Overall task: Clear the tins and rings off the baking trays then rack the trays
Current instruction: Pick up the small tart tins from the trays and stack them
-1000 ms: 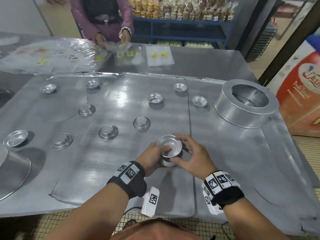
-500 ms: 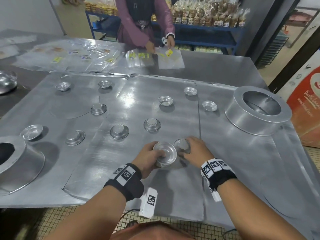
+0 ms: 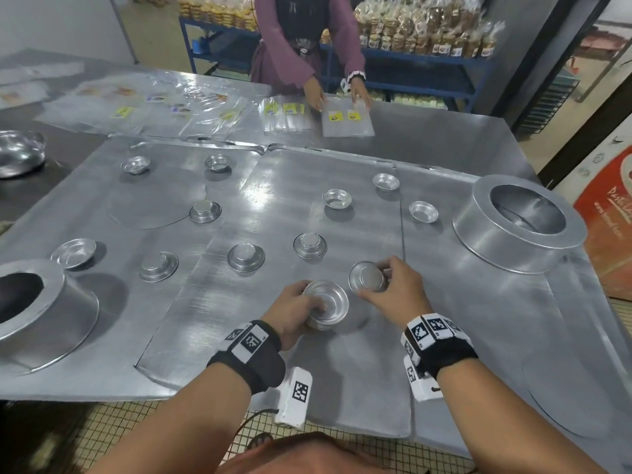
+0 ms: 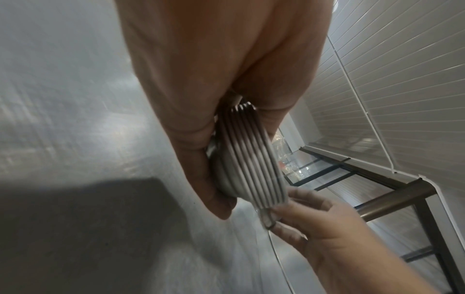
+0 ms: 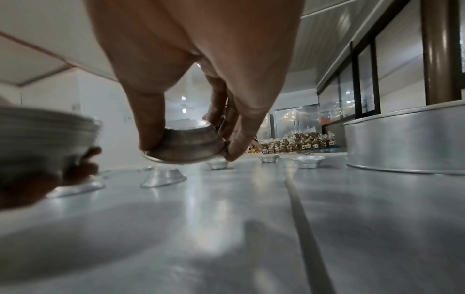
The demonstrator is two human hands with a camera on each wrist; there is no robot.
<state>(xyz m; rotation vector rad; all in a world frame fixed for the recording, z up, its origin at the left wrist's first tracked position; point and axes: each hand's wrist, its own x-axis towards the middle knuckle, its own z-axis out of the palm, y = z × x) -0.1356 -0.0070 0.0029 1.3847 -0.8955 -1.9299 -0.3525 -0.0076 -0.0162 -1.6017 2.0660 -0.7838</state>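
My left hand (image 3: pixel 297 309) grips a nested stack of small round tins (image 3: pixel 325 304) just above the middle baking tray (image 3: pixel 307 388). The left wrist view shows the stack's rims (image 4: pixel 251 159) edge-on between thumb and fingers. My right hand (image 3: pixel 393 285) pinches a single tin (image 3: pixel 367 281) by its rim, lifted clear of the tray just right of the stack. The right wrist view shows this tin (image 5: pixel 186 147) bottom-up, and the stack (image 5: pixel 45 135) blurred at its left. Several loose tins, such as one (image 3: pixel 310 245) upside-down, lie scattered over the trays.
A large metal ring (image 3: pixel 519 224) stands on the right tray and another (image 3: pixel 34 309) on the left. A metal bowl (image 3: pixel 20 152) sits far left. Across the table a person (image 3: pixel 307 46) handles plastic bags (image 3: pixel 345 123). The trays' front edges overhang a tiled floor.
My right hand left the stack, took hold of a tin lying beside it on the tray and lifted it. My left hand kept the stack in about the same place.
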